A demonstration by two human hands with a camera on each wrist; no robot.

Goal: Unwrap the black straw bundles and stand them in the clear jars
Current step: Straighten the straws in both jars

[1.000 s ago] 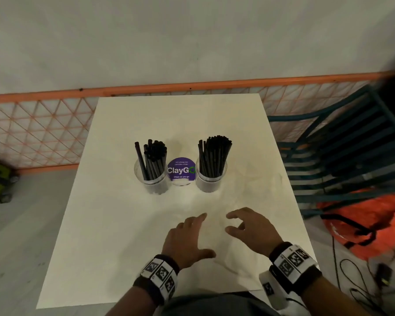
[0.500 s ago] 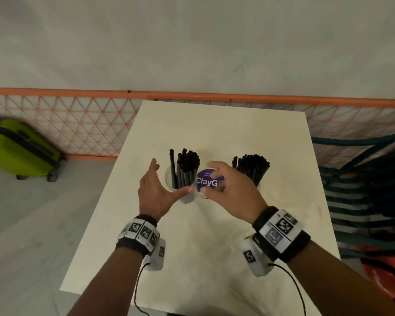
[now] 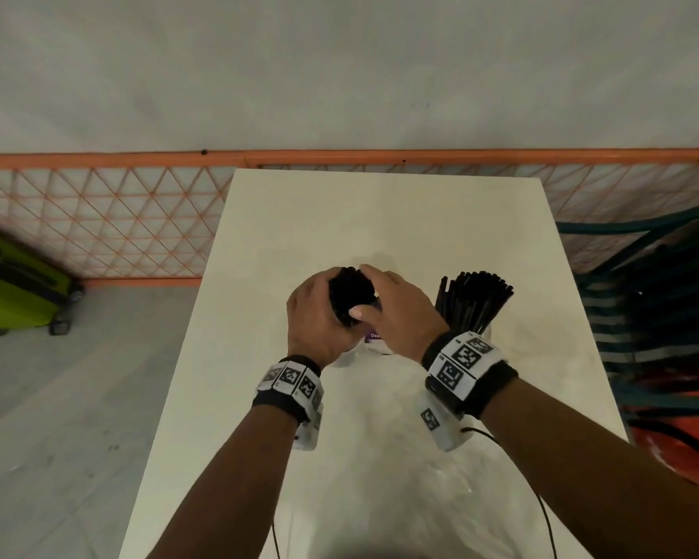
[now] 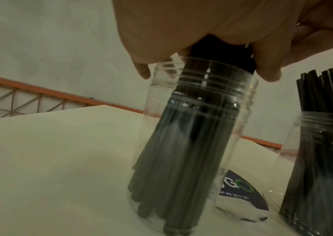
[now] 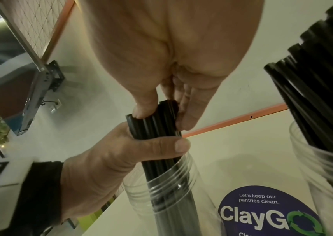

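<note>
Black straws stand in the left clear jar at the middle of the white table. My left hand is curled round the upper part of this bundle just above the jar's rim. My right hand pinches the straw tops between thumb and fingers. The left jar is mostly hidden behind my hands in the head view. To its right a second clear jar holds loose black straws that fan out.
A round purple ClayGo sign stands between the two jars. An orange mesh fence runs behind the table. A green suitcase sits on the floor at left, and stacked dark chairs stand at right.
Both hands have moved from the table's near edge up to the left jar and closed round its straws. The head view has shifted left.
</note>
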